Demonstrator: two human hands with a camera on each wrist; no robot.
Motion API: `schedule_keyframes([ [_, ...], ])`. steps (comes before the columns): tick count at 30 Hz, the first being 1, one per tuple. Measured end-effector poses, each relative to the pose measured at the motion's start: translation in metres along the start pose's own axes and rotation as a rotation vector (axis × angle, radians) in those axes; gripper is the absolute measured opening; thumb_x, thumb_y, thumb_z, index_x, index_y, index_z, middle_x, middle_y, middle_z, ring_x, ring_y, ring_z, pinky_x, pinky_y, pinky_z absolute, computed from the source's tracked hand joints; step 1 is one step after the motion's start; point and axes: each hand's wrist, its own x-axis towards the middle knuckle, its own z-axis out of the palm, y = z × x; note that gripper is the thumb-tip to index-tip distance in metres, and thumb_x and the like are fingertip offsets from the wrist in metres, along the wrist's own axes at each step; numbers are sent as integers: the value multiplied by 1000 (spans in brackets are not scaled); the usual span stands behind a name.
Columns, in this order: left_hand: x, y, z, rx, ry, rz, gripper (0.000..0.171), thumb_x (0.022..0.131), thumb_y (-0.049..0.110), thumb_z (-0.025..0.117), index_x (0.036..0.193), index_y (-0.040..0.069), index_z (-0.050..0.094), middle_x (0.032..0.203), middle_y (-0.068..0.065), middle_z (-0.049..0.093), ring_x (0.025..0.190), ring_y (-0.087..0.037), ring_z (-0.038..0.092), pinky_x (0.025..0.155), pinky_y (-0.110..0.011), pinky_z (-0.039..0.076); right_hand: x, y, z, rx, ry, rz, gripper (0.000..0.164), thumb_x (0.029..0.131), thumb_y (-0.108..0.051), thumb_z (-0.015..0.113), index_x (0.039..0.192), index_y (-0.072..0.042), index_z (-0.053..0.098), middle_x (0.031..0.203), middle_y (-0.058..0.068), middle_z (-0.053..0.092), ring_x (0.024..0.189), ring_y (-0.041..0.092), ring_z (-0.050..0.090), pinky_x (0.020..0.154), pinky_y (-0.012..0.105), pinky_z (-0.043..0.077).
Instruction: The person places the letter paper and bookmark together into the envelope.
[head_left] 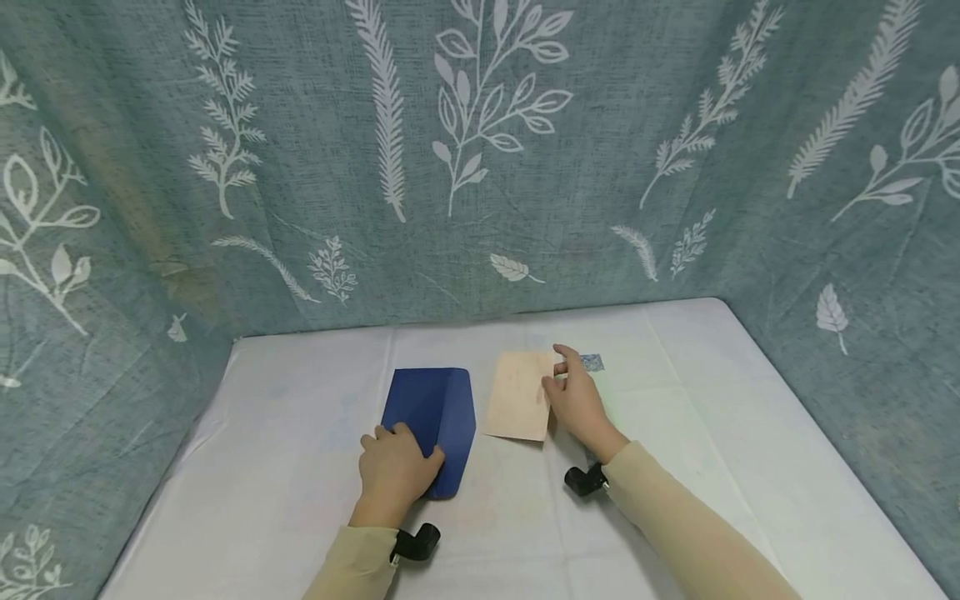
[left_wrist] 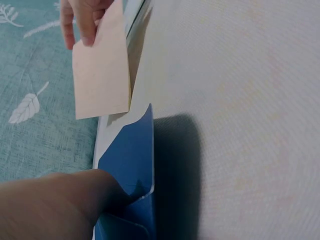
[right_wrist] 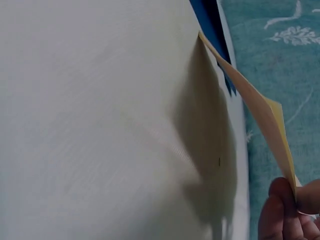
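Observation:
On the left of the table lies a dark blue envelope (head_left: 420, 396) with its flap (head_left: 459, 417) folded out to the right. My left hand (head_left: 395, 467) grips its near part, with the thumb by the flap's crease. In the left wrist view, the envelope's edge (left_wrist: 152, 150) stands up from the cloth and casts a shadow. My right hand (head_left: 577, 404) pinches a cream folded sheet of paper (head_left: 519, 396) by its right edge, between thumb and fingers. The right wrist view shows the sheet (right_wrist: 260, 110) slanting, with a yellowish inner side. Part of the envelope is hidden under my left hand.
A small blue-patterned rectangle (head_left: 592, 362) shows just beyond my right hand, partly covered by it. A white cloth (head_left: 675, 383) covers the table. Blue-green leaf-patterned fabric (head_left: 480, 167) hangs at the back and both sides.

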Motion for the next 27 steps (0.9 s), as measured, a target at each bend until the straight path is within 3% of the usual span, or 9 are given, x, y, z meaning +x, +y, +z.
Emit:
schedule_keyframes([
  [13,0,9,4,46,23,-17,82,87,47,60,123,-26,45,117,-49,46,104,-54,49,67,-52,53,5,-6,8,38,94,-28,52,99,-12,52,147,-7,33,107,12,54,71,19,53,55,33,46],
  [20,1,9,4,77,30,-16,82,88,47,59,122,-26,46,116,-49,47,104,-54,50,65,-50,54,5,-11,17,71,81,-21,52,99,-13,53,147,-9,34,107,11,54,72,19,54,56,34,47],
  [27,2,8,6,63,27,-18,83,87,48,60,122,-26,46,116,-49,47,102,-52,50,65,-50,53,1,-15,28,58,29,-28,54,98,-13,54,147,-4,32,102,11,55,69,17,54,54,33,46],
])
